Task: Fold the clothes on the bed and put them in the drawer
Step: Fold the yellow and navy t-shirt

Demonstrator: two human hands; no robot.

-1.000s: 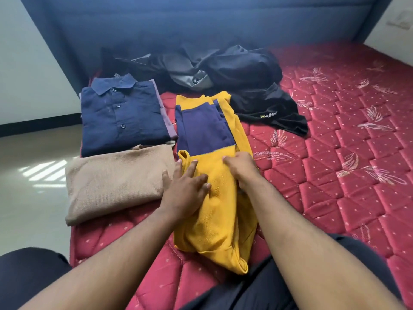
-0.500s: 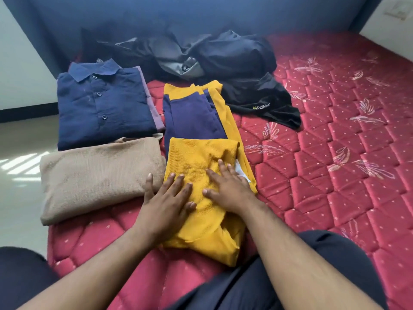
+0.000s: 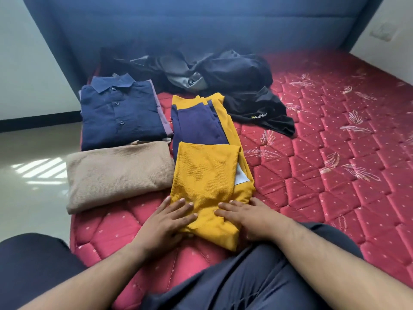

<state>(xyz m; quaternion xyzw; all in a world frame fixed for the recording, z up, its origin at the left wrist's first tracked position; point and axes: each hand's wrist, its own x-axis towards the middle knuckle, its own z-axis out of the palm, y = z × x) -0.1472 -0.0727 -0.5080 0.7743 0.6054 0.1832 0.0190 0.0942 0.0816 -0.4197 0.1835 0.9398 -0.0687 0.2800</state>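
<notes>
A yellow and navy shirt [image 3: 207, 171] lies partly folded on the red mattress [image 3: 324, 175], its lower yellow half turned up over the navy part. My left hand [image 3: 166, 217] lies flat with straight fingers on the shirt's near left edge. My right hand [image 3: 243, 214] lies flat on its near right edge. A folded navy button shirt [image 3: 120, 113] and a folded beige garment [image 3: 118, 173] sit to the left. A pile of unfolded dark clothes [image 3: 212, 72] and a black shirt with a logo [image 3: 259, 110] lie behind. No drawer is in view.
A blue padded headboard [image 3: 201, 25] runs along the back. The bed's left edge drops to a shiny floor [image 3: 29, 171]. My legs in dark trousers [image 3: 234, 283] are at the near edge. The mattress stretches away on the right.
The yellow lower half was folded up over the shirt. Both hands then slid back toward me, from the middle of the fold to its near edge.
</notes>
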